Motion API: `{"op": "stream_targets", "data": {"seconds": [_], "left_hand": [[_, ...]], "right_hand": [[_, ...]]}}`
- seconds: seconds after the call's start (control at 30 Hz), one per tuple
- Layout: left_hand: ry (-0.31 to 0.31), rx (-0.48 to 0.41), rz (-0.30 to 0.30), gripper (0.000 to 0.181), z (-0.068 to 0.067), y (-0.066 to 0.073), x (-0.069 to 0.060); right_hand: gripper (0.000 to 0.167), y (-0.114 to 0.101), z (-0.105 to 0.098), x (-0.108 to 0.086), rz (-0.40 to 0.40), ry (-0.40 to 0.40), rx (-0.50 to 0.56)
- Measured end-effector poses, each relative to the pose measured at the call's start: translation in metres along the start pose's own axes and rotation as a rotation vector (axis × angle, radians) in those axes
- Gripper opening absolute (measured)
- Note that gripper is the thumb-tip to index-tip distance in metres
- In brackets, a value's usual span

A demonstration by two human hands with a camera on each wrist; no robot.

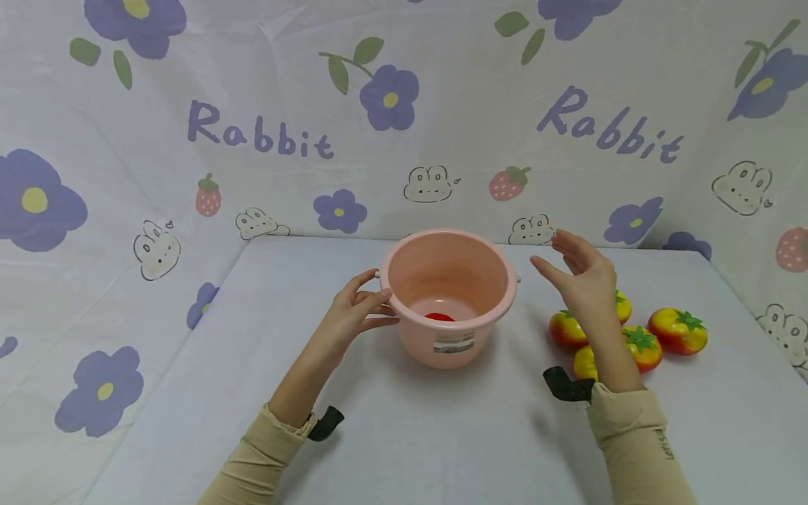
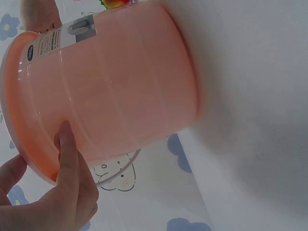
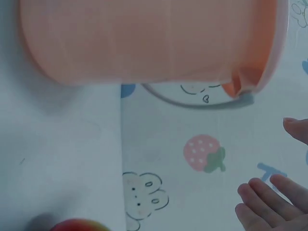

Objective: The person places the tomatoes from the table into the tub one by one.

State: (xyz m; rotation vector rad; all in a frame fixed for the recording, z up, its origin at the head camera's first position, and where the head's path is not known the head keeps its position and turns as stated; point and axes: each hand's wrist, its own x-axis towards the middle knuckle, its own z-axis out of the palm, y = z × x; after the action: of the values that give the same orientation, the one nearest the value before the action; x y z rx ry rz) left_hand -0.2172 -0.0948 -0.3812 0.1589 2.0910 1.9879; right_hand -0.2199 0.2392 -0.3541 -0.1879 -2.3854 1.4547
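A pink plastic bucket [image 1: 449, 337] stands upright on the white table, its label towards me. My left hand [image 1: 356, 308] grips the left side of its rim, thumb at the lip and fingers against the outer wall, as the left wrist view shows with the fingers [image 2: 70, 159]. A red object [image 1: 439, 317] lies inside at the bottom, mostly hidden by the front rim. To the right of the bucket, my right hand [image 1: 587, 280] is raised in the air, thumb and fingers apart, holding nothing. Several red-and-yellow toy tomatoes [image 1: 678, 331] with green tops lie beneath and beside that forearm, partly covered by it.
The white table [image 1: 454, 442] reaches back to a patterned cloth [image 1: 265, 189] with rabbits, flowers and strawberries. Behind the bucket hangs its thin handle [image 3: 192, 104]. Black wrist mounts [image 1: 564, 386] stick out from the sleeves.
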Motion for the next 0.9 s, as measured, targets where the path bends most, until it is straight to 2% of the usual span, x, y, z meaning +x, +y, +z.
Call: {"op": "stream_targets", "data": {"seconds": [0.53,0.9], "left_hand": [[0.002,-0.004,0.007,0.070,0.001,-0.001,0.000],[-0.002,0.007,0.009,0.069,0.000,-0.002,0.001]], "right_hand": [[0.072,0.047,-0.049,-0.002,0.160,-0.008,-0.047],[0.072,0.079,-0.076,-0.002,0.229,0.043,-0.113]]}}
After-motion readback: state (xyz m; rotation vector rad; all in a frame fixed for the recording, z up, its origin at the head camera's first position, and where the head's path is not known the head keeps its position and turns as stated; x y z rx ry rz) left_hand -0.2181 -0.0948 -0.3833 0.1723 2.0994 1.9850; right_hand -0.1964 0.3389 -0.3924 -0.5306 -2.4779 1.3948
